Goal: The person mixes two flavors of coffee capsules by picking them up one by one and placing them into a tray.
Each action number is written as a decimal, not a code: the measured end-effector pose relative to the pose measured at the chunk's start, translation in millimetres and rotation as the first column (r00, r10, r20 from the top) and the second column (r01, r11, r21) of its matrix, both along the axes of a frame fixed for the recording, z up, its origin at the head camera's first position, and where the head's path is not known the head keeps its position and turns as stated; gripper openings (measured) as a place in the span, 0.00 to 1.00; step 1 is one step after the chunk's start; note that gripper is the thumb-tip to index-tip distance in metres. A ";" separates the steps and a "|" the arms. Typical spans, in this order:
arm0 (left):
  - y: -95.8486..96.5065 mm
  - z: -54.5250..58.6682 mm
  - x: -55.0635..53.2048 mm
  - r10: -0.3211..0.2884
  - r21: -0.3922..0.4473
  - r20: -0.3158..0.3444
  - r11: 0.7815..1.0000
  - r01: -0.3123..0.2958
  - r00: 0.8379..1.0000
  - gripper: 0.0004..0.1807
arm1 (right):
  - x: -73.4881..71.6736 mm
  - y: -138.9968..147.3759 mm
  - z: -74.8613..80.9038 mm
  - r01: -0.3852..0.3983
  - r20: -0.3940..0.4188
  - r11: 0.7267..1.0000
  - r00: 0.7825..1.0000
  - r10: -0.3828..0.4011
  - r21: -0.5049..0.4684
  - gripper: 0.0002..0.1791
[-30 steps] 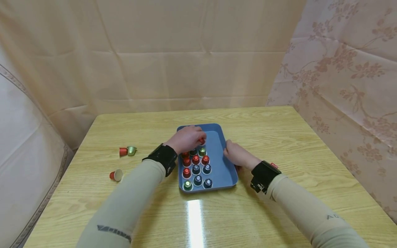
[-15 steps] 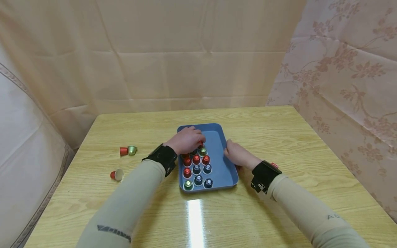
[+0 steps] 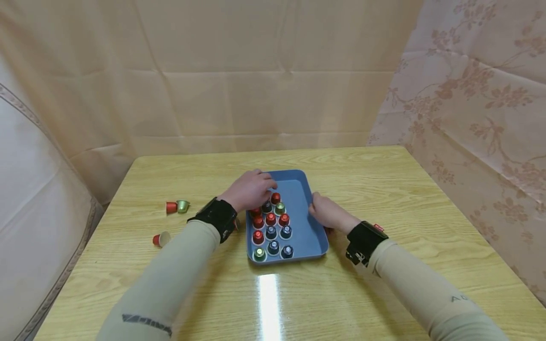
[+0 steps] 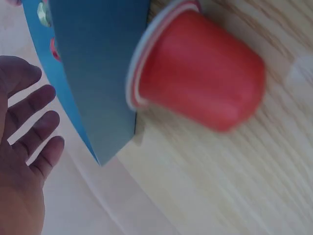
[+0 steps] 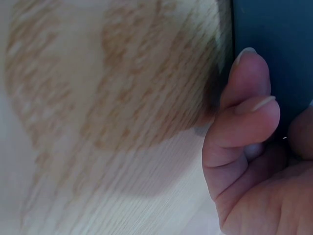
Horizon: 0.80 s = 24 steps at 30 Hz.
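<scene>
A blue tray (image 3: 304, 222) holds rows of coffee capsules on its left side, coloured red, green and dark blue. My left hand (image 3: 250, 189) hovers over its far left part, fingers spread and holding nothing, as the left wrist view confirms. Just below the fingertips stands a red coffee capsule (image 3: 276, 198), with a green capsule (image 3: 279, 208) in front of it. My right hand (image 3: 326, 212) grips the right wall of the tray, its curled fingers (image 5: 249, 122) against the outside. Part of the back left corner is hidden by the left hand.
On the table left of the tray lie a red capsule (image 3: 171, 207), a green capsule (image 3: 183, 206) and a tipped red capsule (image 3: 161, 239). Another red capsule (image 4: 200, 73) lies close against the tray's left wall, largely hidden by the left wrist in the head view.
My left hand has let go of the red capsule in the tray's far row and drawn back leftward, its fingers spreading. The right hand stays at the tray's wall.
</scene>
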State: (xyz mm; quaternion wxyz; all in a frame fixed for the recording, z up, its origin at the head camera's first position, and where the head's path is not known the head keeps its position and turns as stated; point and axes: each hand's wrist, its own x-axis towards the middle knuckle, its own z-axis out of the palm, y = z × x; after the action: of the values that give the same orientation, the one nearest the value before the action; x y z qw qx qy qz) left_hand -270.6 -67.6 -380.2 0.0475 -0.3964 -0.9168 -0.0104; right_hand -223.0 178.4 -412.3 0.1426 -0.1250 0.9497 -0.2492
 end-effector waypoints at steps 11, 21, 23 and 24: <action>-35.6 10.0 9.5 0.124 0.027 -0.015 0.992 -0.123 0.992 0.17 | 1.0 -1.5 2.5 0.009 0.023 1.000 1.000 -0.009 0.001 0.14; -65.3 14.6 20.4 0.191 0.010 0.023 0.982 -0.191 0.981 0.17 | 0.8 -0.7 1.8 0.001 0.027 1.000 1.000 0.000 -0.015 0.14; -68.7 14.5 23.4 0.212 -0.007 0.056 0.977 -0.212 0.976 0.17 | 0.6 -1.1 1.7 0.009 0.031 1.000 0.999 -0.008 -0.010 0.14; -70.0 14.2 25.0 0.220 -0.017 0.074 0.975 -0.220 0.973 0.18 | 0.4 -1.3 1.8 0.015 0.034 1.000 0.999 -0.015 -0.006 0.15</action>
State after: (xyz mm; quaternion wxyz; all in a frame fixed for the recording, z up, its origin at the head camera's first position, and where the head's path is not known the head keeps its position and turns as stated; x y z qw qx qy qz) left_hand -245.6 -137.6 -366.1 0.0120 -0.2919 -0.9562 -0.0160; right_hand -222.6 177.1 -410.4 0.1567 -0.1141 0.9473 -0.2551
